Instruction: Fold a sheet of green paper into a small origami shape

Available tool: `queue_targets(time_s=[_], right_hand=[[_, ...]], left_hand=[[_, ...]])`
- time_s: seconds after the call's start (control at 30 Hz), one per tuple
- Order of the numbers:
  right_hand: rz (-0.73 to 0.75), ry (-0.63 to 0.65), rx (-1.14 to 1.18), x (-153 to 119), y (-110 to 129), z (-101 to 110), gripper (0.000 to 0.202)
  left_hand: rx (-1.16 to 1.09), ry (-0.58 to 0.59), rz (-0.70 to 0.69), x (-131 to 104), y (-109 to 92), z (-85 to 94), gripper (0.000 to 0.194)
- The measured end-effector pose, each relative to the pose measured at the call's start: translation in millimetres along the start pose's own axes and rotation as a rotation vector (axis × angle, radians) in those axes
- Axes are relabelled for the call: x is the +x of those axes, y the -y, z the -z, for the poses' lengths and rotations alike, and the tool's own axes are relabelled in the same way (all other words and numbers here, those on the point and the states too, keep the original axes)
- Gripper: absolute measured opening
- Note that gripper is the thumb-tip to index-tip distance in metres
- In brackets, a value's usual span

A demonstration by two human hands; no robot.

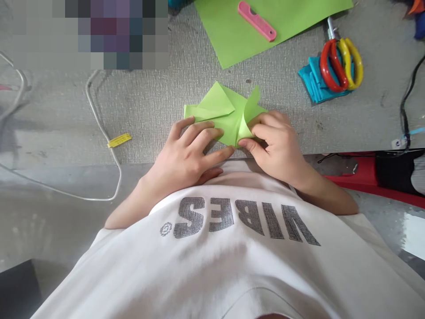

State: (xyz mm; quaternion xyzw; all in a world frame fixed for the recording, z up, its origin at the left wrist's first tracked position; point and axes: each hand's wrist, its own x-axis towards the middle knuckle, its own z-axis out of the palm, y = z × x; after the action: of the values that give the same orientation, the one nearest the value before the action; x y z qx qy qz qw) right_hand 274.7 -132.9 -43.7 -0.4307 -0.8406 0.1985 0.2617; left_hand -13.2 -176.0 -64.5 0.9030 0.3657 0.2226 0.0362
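Note:
A piece of light green paper [215,104], partly folded, lies at the table's near edge. Creased flaps show on its left side, and a curled flap stands up on its right. My left hand [195,150] rests on the paper's lower left part with fingers spread, pressing it to the table. With thumb and fingers closed, my right hand [274,135] grips the curled flap at the right. The fingertips of that hand are partly hidden behind the paper.
A larger green sheet [215,40] lies at the back with a pink cutter [257,21] on it. Scissors with red and yellow handles [334,66] rest on folded blue material [312,82]. A white cable [99,110] with a yellow tag [120,140] runs over the left side.

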Motion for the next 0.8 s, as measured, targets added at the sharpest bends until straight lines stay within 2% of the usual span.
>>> queue_targets(time_s=[0.23,0.43,0.8], right_hand=[[-0.072,0.094,-0.005,13.0,4.9,-0.6,0.027],[-0.094,0.086,-0.017,15.4,5.7,-4.9,0.025],[-0.076,0.091,-0.018,16.3,2.8,-6.2,0.010]], left_hand=[[-0.059,0.041,0.027,-0.2,0.7,1.7,0.038],[-0.064,0.062,0.019,0.2,2.0,3.2,0.039],[0.016,0.027,-0.012,1.1,1.7,2.3,0.036]])
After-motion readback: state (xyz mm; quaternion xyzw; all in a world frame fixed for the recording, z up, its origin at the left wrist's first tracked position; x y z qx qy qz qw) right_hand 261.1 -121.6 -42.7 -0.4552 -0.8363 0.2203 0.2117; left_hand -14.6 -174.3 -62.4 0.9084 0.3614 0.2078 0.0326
